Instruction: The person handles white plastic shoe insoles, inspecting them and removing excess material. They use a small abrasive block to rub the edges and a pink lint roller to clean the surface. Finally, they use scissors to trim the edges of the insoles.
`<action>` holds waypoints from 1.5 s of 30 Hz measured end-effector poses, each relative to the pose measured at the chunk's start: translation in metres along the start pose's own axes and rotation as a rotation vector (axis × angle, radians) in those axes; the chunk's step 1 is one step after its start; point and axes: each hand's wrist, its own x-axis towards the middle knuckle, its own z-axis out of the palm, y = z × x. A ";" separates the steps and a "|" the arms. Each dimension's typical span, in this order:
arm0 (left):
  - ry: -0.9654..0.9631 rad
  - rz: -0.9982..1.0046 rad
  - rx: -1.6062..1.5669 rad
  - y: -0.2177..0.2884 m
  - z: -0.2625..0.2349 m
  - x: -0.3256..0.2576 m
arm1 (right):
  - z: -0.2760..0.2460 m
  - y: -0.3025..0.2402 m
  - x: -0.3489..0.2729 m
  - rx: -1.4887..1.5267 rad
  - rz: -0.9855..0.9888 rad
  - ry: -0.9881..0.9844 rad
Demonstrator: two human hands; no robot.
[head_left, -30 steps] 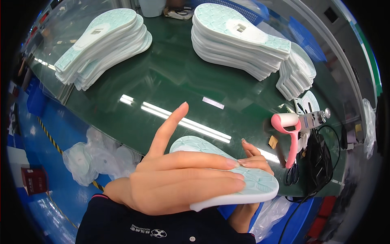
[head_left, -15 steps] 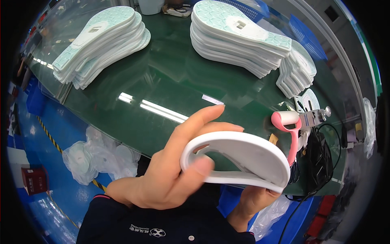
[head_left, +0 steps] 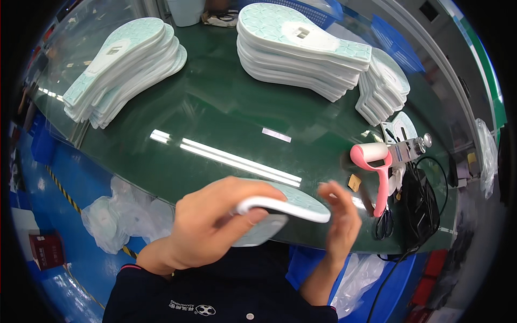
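Observation:
My left hand grips a white panel with a pale green patterned face, tilted nearly edge-on above the near edge of the table. Its fingers lie over the top and the thumb is underneath. Beside the panel's right end is my right hand, raised, slightly blurred, its fingers bent and apart with nothing seen in them. Paddle-shaped panels with a similar green pattern are piled in a left stack, a large middle stack and a smaller right stack.
On the green table, to the right, lie a pink-handled roller, scissors, a metal-and-clear device and a black bag with cables. Blue baskets stand behind. Plastic-wrapped items sit on the floor at left.
The panel has turned from showing its hollow white underside to nearly edge-on, its green face upward. My right hand has come up from beneath it and moved off its right end.

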 end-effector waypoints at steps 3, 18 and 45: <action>-0.071 0.159 0.117 0.001 0.000 0.000 | -0.020 0.002 0.016 -0.600 0.283 0.344; -0.129 0.406 0.032 0.011 -0.010 -0.013 | -0.040 0.031 0.016 -0.492 0.334 0.371; -0.001 0.632 0.266 0.003 0.005 -0.008 | 0.067 -0.096 0.006 0.289 -0.245 0.015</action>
